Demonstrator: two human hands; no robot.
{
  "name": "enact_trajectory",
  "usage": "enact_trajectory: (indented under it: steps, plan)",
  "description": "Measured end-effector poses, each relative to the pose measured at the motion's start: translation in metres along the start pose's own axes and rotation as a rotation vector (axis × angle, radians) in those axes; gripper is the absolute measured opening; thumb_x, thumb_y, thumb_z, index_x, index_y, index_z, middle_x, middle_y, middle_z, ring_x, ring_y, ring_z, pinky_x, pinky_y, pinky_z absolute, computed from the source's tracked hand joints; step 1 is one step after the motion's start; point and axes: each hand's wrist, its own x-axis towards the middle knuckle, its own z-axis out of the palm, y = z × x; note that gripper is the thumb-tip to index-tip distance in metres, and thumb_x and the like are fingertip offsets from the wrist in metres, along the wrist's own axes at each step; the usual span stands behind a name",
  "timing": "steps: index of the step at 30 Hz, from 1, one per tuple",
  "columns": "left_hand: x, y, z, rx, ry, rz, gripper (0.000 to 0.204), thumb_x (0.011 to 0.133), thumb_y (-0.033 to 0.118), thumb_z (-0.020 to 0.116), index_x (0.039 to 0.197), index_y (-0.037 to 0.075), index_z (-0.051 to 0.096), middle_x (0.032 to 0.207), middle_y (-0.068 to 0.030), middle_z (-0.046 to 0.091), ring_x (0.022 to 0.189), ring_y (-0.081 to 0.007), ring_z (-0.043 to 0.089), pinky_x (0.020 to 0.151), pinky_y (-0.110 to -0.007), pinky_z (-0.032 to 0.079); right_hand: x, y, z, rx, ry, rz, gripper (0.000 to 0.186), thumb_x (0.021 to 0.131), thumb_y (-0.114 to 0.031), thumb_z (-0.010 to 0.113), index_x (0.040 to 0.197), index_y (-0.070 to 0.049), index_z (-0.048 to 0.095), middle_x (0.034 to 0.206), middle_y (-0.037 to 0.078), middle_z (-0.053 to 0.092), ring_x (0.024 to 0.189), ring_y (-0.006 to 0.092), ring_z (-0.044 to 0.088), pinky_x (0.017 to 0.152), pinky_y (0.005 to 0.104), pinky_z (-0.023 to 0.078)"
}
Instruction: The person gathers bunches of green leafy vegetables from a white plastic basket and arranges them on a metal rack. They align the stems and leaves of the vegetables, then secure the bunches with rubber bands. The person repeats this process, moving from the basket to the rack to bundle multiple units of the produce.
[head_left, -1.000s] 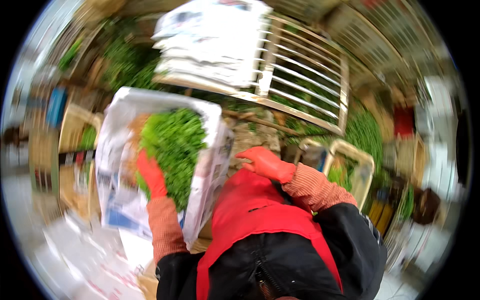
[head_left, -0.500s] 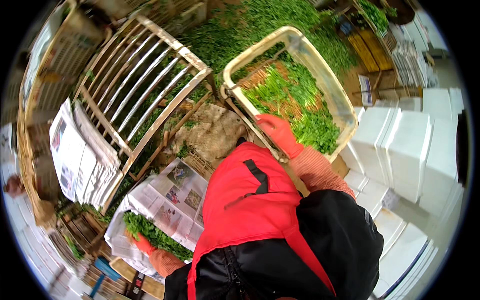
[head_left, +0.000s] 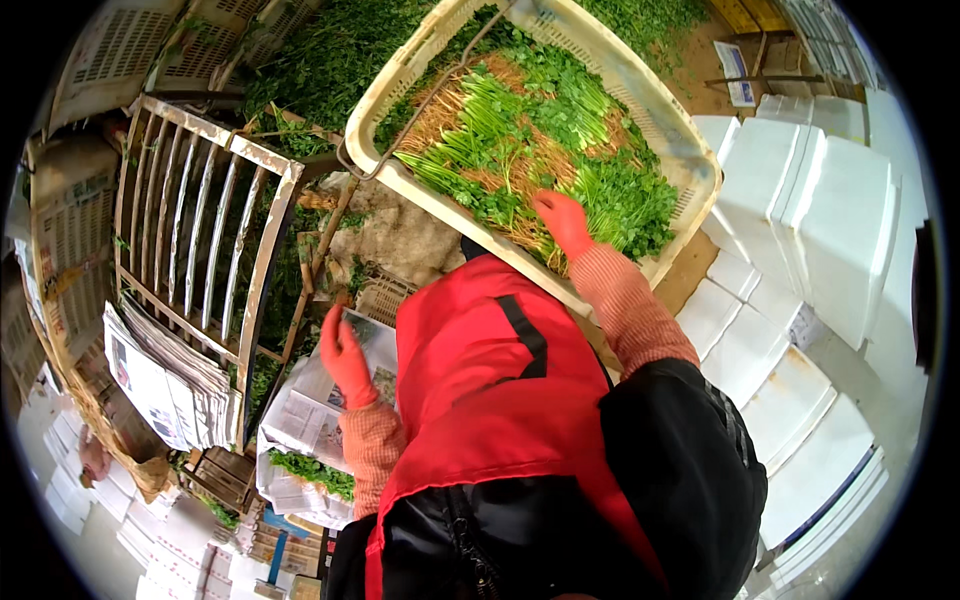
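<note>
My right hand [head_left: 566, 224] is over rooted green bunches [head_left: 610, 200] in a cream plastic crate [head_left: 680, 150], fingertips touching the greens and loosely bent, not visibly gripping. My left hand [head_left: 346, 362], in an orange glove like the right, is raised at the lower left with fingers bent and apart, holding nothing. It is over a newspaper-covered box [head_left: 306, 405] with leafy greens [head_left: 315, 478] showing at its lower side. A curved metal bar [head_left: 428, 100] crosses the crate's left end.
A metal slatted rack [head_left: 250, 210] stands left, folded newspapers [head_left: 170, 385] on its near end. Tall crates [head_left: 200, 50] line the upper left. White foam boxes [head_left: 830, 235] are stacked right. Loose greens [head_left: 310, 60] lie behind; stained sacking [head_left: 400, 235] lies left of the crate.
The view has swung toward the plastic crate. My left hand has lifted off the greens in the newspaper-covered box; my right hand has moved farther in over the crate's bunches.
</note>
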Motion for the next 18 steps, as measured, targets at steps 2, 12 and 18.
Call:
enact_trajectory:
  steps: [2, 12, 18]
  plan:
    - [0.002, 0.033, 0.032, -0.058, -0.172, 0.047, 0.029, 0.092, 0.004, 0.050, 0.119, 0.001, 0.059, 0.117, -0.0100, 0.062, 0.106, -0.0180, 0.057, 0.093, -0.028, 0.043, 0.017, -0.034, 0.010, -0.155, -0.092, 0.046, 0.027, 0.078, -0.030, 0.067, 0.092, -0.007, 0.067, 0.092, 0.015, 0.066, 0.082, 0.0331, 0.062, 0.072, 0.0395, 0.049]
    - [0.007, 0.065, 0.124, -0.079, -0.503, 0.067, 0.026, 0.090, 0.005, 0.053, 0.114, 0.000, 0.062, 0.109, -0.0122, 0.065, 0.103, -0.0202, 0.061, 0.089, -0.030, 0.046, 0.001, 0.035, -0.009, 0.824, 0.179, 0.444, 0.023, 0.080, -0.018, 0.070, 0.096, -0.002, 0.065, 0.088, 0.005, 0.063, 0.079, 0.0146, 0.057, 0.071, 0.0293, 0.046]
    - [0.044, 0.105, 0.230, 0.369, -0.645, 0.659, 0.039, 0.081, 0.005, 0.061, 0.120, 0.005, 0.057, 0.115, -0.0181, 0.059, 0.100, -0.0341, 0.059, 0.084, -0.041, 0.049, -0.018, 0.019, -0.020, 0.818, 0.158, 0.376, 0.025, 0.081, -0.014, 0.069, 0.102, -0.002, 0.062, 0.086, 0.002, 0.061, 0.081, 0.0112, 0.054, 0.073, 0.0258, 0.044]
